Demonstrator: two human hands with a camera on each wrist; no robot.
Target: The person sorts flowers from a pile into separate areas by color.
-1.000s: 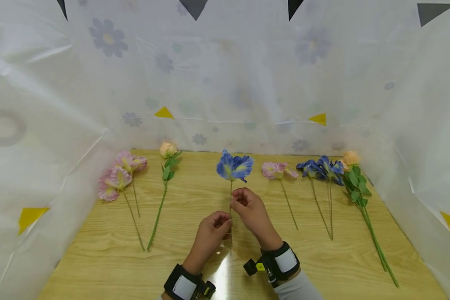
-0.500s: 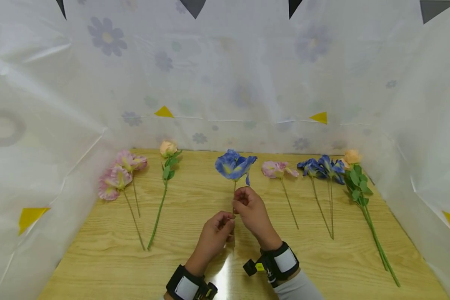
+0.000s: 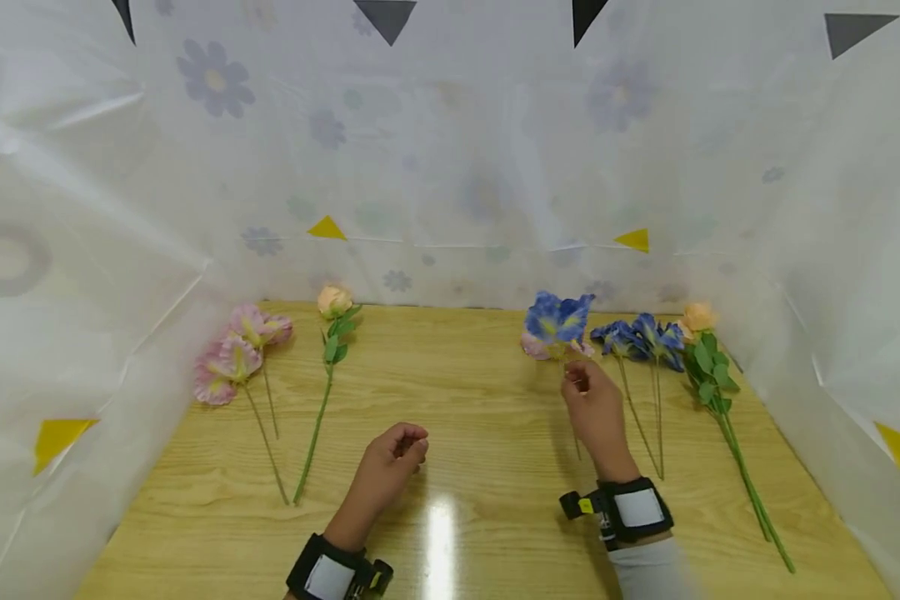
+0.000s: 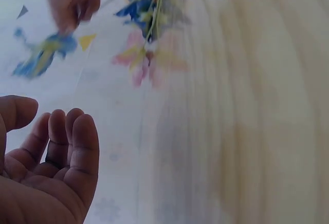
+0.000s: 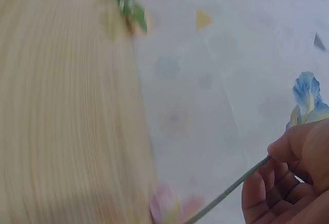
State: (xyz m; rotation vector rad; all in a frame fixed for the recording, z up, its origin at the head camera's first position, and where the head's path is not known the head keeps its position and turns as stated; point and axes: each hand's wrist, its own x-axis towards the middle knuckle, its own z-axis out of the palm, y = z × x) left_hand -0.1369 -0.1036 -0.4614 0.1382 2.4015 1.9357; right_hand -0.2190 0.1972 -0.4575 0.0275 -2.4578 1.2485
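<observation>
White sheeting (image 3: 450, 150) backs our worktop (image 3: 450, 392). Our left hand (image 3: 388, 462), fingers loosely curved, no longer holds the blue flower (image 3: 558, 318); our right hand (image 3: 596, 410), pinching its stem (image 5: 229, 189), now holds it over the pink flower (image 3: 535, 347) near the far edge, so work seems one-handed.

The wood-grained tabletop (image 3: 465, 396) shows a bright streak of glare near its front. On its left lie two pink flowers (image 3: 228, 362) and a peach flower (image 3: 334, 302); on its right, a partly covered pink flower (image 3: 535, 347), blue flowers (image 3: 657, 340) and leafy green stems (image 3: 711, 365) with peach blooms (image 3: 699, 317).
</observation>
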